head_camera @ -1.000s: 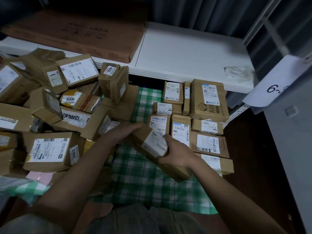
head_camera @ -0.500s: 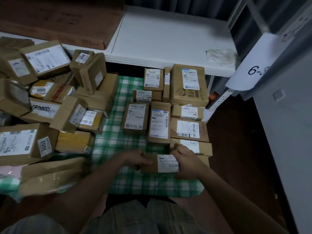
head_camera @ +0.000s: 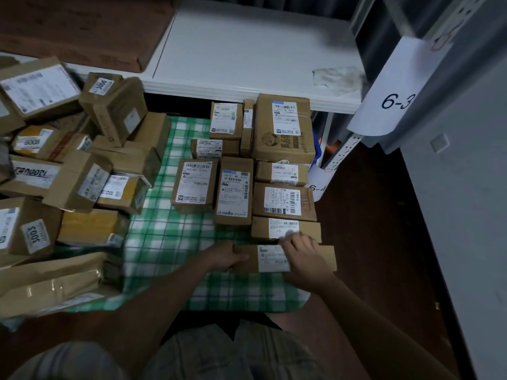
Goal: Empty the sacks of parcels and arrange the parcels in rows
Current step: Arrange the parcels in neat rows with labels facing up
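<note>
Cardboard: ten rowed parcels [head_camera: 284,202], two hands [head_camera: 304,256].

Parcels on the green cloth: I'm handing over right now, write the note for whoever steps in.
Left hand: grips the left end of the long flat parcel.
Right hand: grips its top right of the label.
That parcel lies on the green checked cloth, at the near end of the right-hand row, just below the last placed parcel.
Done: three rows of sorted parcels laid label up.
Left: let go, then work through the unsorted heap on the left.
</note>
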